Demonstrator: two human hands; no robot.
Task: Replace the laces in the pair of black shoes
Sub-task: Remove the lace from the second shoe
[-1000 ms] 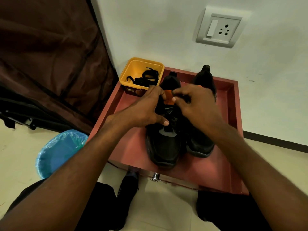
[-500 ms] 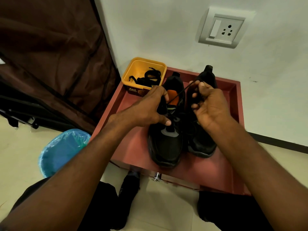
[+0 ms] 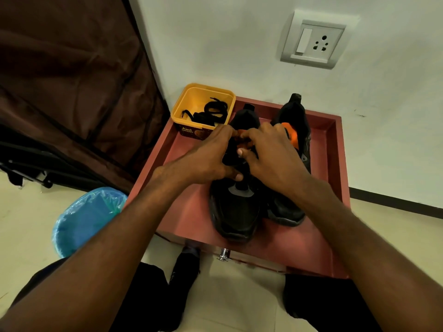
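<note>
A: What are the hands doing rn?

B: Both are working over the tongue area of the left shoe (image 3: pixel 236 207). Left hand (image 3: pixel 206 159) is curling in, fingers pinching at the eyelets; right hand (image 3: pixel 271 154) is doing the same from the other side, thumb tucked under. Prob gripping a lace, but it's black on black and the fingers are hiding it, so can't tell what exactly each is holding.

A: Why crowd in so close?

B: My guess: one hand is steadying the shoe while the other is feeding or pulling lace through a hole. Fiddly job, needs both.

A: And the other shoe?

B: Right shoe (image 3: pixel 293 164) is sitting touching the left shoe, on its wall side, orange lining showing. Both toes are pointing at the person, so the eyelets are facing up and easy to reach.

A: Spare laces?

B: Black laces (image 3: pixel 211 112) are lying in a yellow tub (image 3: pixel 189 101) just behind-left of the left shoe, within easy reach. All of it is resting in a red tray (image 3: pixel 335 164). Blue bin (image 3: pixel 84 216) is standing on the floor, well left of the shoe.
</note>
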